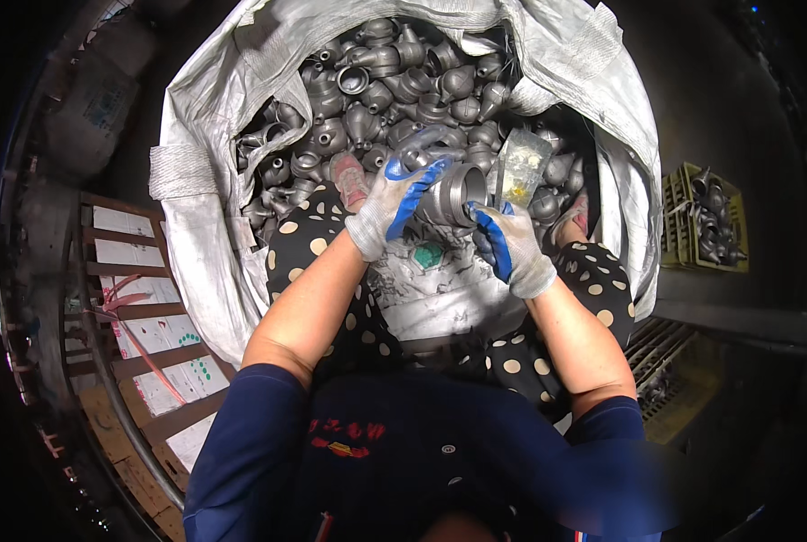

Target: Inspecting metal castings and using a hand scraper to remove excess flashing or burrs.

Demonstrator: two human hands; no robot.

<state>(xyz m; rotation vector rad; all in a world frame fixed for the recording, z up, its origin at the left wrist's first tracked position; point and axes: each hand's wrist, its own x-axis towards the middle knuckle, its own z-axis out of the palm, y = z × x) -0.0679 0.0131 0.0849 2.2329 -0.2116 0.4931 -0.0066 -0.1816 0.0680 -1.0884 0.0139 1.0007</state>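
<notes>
Both my hands wear white gloves with blue coating. My left hand (402, 194) is closed around a dark grey, hollow plastic fitting (449, 197) with a ribbed neck and a wide round mouth. The mouth faces right. At that rim my right hand (512, 246) is pressed with bent fingers; whether it also pinches a small tool is hidden. Beyond the hands, many similar grey bulb-shaped fittings (363, 122) with narrow spouts lie heaped in a large white woven sack (209, 113). A worn, pale block-like box (523, 167) rests on the heap beside my right hand.
My legs and pink shoes (349, 181) are inside the sack's opening. A yellow crate (679, 221) of fittings stands at the right, with another crate (693, 384) nearer. At the left is a slatted wooden frame (128, 312) with white boards and a pink strap.
</notes>
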